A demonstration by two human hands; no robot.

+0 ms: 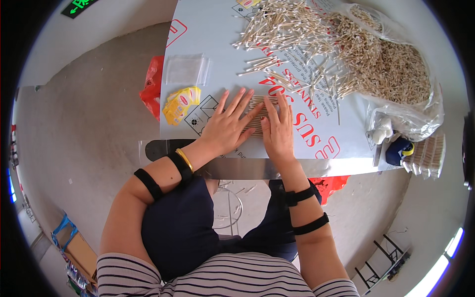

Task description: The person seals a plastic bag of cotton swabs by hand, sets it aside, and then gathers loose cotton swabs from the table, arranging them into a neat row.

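A flat row of cotton swabs (256, 124) lies side by side on the metal-topped table, between my two hands. My left hand (223, 127) rests at the row's left side, fingers stretched out and spread, the thumb reaching onto the swabs. On the right side, my right hand (278, 129) lies with its fingers extended along the row's edge. Neither hand is closed around anything, and both partly cover the swabs. Beyond them, loose cotton swabs (292, 29) are scattered in a broad pile.
A clear plastic bag (430, 116) full of swabs stands at the far right, near packed swabs (426, 156) and a dark blue and yellow object (399, 151). Clear plastic sleeves (184, 70) and yellow cards (180, 105) lie left. The table's front edge (316, 169) runs before me.
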